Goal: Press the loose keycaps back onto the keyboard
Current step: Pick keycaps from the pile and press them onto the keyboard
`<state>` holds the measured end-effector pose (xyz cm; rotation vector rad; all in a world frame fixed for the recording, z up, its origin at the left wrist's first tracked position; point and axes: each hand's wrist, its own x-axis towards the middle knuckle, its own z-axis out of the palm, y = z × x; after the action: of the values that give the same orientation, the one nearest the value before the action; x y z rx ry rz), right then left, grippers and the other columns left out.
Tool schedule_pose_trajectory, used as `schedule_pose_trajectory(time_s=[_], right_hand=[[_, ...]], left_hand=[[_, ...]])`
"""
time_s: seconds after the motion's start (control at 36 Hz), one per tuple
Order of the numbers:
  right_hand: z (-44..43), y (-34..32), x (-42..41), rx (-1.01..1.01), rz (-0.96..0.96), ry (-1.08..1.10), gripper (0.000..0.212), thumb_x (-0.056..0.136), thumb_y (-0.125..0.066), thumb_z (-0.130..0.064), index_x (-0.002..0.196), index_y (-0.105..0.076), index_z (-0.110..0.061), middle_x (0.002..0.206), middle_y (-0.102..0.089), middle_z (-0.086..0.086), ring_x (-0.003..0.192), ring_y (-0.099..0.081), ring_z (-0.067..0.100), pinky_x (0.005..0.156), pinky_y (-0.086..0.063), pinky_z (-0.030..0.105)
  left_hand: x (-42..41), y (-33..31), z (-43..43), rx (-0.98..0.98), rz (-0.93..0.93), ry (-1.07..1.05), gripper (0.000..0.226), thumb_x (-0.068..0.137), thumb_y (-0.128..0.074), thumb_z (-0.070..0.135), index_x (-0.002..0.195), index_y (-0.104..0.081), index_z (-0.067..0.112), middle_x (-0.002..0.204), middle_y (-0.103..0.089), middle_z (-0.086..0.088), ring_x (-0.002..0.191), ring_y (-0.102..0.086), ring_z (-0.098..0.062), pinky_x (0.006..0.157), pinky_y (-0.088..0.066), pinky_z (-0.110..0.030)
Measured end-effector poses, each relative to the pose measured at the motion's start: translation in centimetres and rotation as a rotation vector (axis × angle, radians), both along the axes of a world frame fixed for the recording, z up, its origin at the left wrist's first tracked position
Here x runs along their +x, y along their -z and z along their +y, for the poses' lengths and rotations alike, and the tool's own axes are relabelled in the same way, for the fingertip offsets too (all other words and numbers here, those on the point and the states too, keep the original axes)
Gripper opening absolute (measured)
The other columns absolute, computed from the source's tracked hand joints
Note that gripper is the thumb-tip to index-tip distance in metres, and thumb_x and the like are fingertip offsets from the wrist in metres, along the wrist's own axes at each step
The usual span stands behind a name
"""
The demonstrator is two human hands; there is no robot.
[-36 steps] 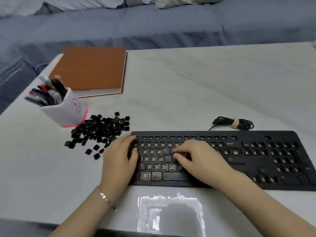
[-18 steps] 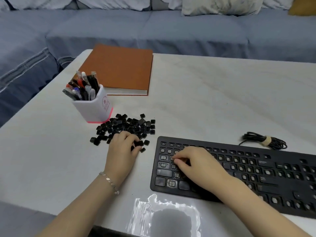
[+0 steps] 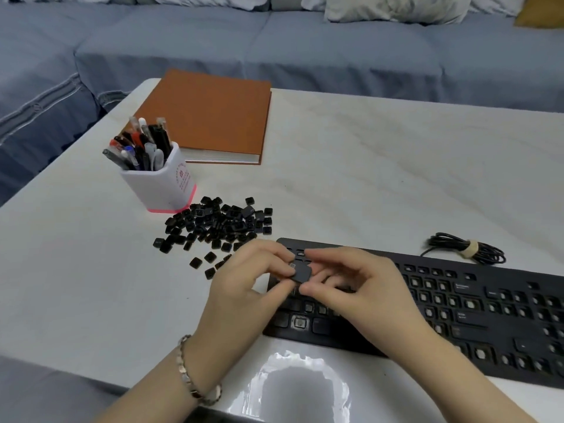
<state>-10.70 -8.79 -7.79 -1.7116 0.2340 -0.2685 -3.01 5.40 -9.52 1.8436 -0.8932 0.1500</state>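
Note:
A black keyboard (image 3: 476, 303) lies along the near right of the white table, most of its key sockets bare. A heap of loose black keycaps (image 3: 219, 224) sits just left of and behind its left end. Over the keyboard's left end, my left hand (image 3: 244, 288) and my right hand (image 3: 360, 288) meet, and both pinch one black keycap (image 3: 302, 273) between fingertips and thumbs. The keys under my hands are hidden.
A white pen holder (image 3: 158, 181) full of pens stands behind the keycap heap. An orange-brown book (image 3: 207, 117) lies at the far left of the table (image 3: 381, 166). The coiled keyboard cable (image 3: 467, 248) lies behind the keyboard. A blue sofa runs beyond the table.
My left hand left the keycap heap carrying a keycap and came to the keyboard's left end. My right hand lifted off the keys and now pinches the same keycap.

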Motion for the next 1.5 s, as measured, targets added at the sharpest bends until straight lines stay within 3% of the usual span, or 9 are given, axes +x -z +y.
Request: schedule_pose_trajectory(time_s=[0.11,0.19,0.36,0.58,0.72,0.81,1.03,1.31,1.5], right_hand=[[-0.5,0.0,-0.9,-0.137,-0.084,0.018,0.035,0.066,-0.078,0.0,0.081,-0.07,-0.031,0.074,-0.066,-0.007,0.062,-0.062,0.004,0.062,-0.047,0.011],[-1.1,0.3,-1.6,-0.227,-0.118,0.039,0.037,0.066,-0.076,0.005,0.081,-0.069,-0.028,0.075,-0.065,-0.008,0.061,-0.061,0.0,0.062,-0.046,0.008],[-2.3,1.0,-3.3,-0.469,-0.098,0.018,0.021,0.067,-0.071,-0.009,0.087,-0.073,-0.011,0.075,-0.065,-0.006,0.064,-0.06,0.006,0.065,-0.051,0.015],[-8.1,2.6,-8.4,-0.584,0.104,0.151,0.045,0.063,-0.078,0.003,0.079,-0.061,-0.036,0.068,-0.062,-0.008,0.067,-0.058,0.005,0.065,-0.047,0.013],[-11.1,3.1,-11.6,-0.707,0.228,0.113,0.033,0.06,-0.08,0.002,0.08,-0.066,-0.02,0.078,-0.06,-0.012,0.076,-0.055,-0.001,0.067,-0.042,0.008],[-11.8,3.7,-12.7,-0.746,0.268,0.084,0.029,0.061,-0.081,0.0,0.081,-0.068,-0.015,0.086,-0.06,-0.012,0.082,-0.055,0.002,0.074,-0.042,0.008],[-12.1,4.9,-13.9,-0.768,0.316,0.06,0.02,0.068,-0.077,-0.008,0.085,-0.069,-0.013,0.09,-0.055,-0.014,0.087,-0.056,0.005,0.077,-0.041,0.014],[-12.8,5.3,-14.5,-0.885,0.299,0.033,0.026,0.062,-0.08,-0.004,0.085,-0.07,-0.01,0.089,-0.055,-0.007,0.084,-0.055,0.011,0.075,-0.041,0.018],[-13.1,5.7,-14.8,-0.853,0.297,0.018,0.025,0.061,-0.081,-0.004,0.083,-0.07,-0.01,0.089,-0.056,-0.007,0.086,-0.052,0.007,0.08,-0.037,0.009]], left_hand=[[-0.9,0.0,-0.7,-0.075,0.16,0.052,0.021,0.069,-0.07,0.009,0.079,-0.064,0.026,0.089,-0.063,0.009,0.084,-0.062,-0.007,0.074,-0.05,-0.015],[-1.4,0.2,-0.9,-0.135,0.323,0.08,0.042,0.068,-0.072,-0.002,0.093,-0.064,0.032,0.092,-0.066,0.007,0.079,-0.066,-0.007,0.072,-0.051,-0.014],[-2.3,0.9,-0.8,-0.132,0.49,0.183,0.048,0.073,-0.067,-0.011,0.101,-0.065,0.028,0.097,-0.07,0.002,0.086,-0.068,-0.014,0.076,-0.052,-0.016],[-3.9,3.0,-1.9,0.301,0.17,0.155,0.041,0.085,-0.063,0.006,0.113,-0.058,0.036,0.121,-0.052,0.03,0.118,-0.043,0.011,0.099,-0.029,-0.004],[-4.8,4.9,-3.6,0.477,-0.052,0.15,0.041,0.079,-0.07,0.009,0.119,-0.061,0.01,0.134,-0.051,0.0,0.13,-0.041,-0.017,0.108,-0.031,-0.045],[-5.4,5.7,-4.7,0.561,-0.132,0.161,0.047,0.078,-0.072,0.018,0.122,-0.059,0.01,0.137,-0.049,-0.007,0.131,-0.039,-0.021,0.107,-0.027,-0.051],[-6.7,6.3,-6.4,0.737,-0.191,0.223,0.058,0.083,-0.04,0.053,0.135,-0.046,0.027,0.148,-0.035,-0.001,0.137,-0.03,-0.022,0.11,-0.017,-0.04],[-6.8,6.8,-6.7,0.762,-0.238,0.193,0.058,0.084,-0.04,0.054,0.135,-0.047,0.026,0.146,-0.038,-0.003,0.137,-0.031,-0.024,0.108,-0.021,-0.044],[-6.8,6.9,-6.8,0.763,-0.261,0.181,0.058,0.084,-0.041,0.052,0.134,-0.049,0.024,0.145,-0.039,-0.004,0.135,-0.034,-0.025,0.109,-0.021,-0.044]])
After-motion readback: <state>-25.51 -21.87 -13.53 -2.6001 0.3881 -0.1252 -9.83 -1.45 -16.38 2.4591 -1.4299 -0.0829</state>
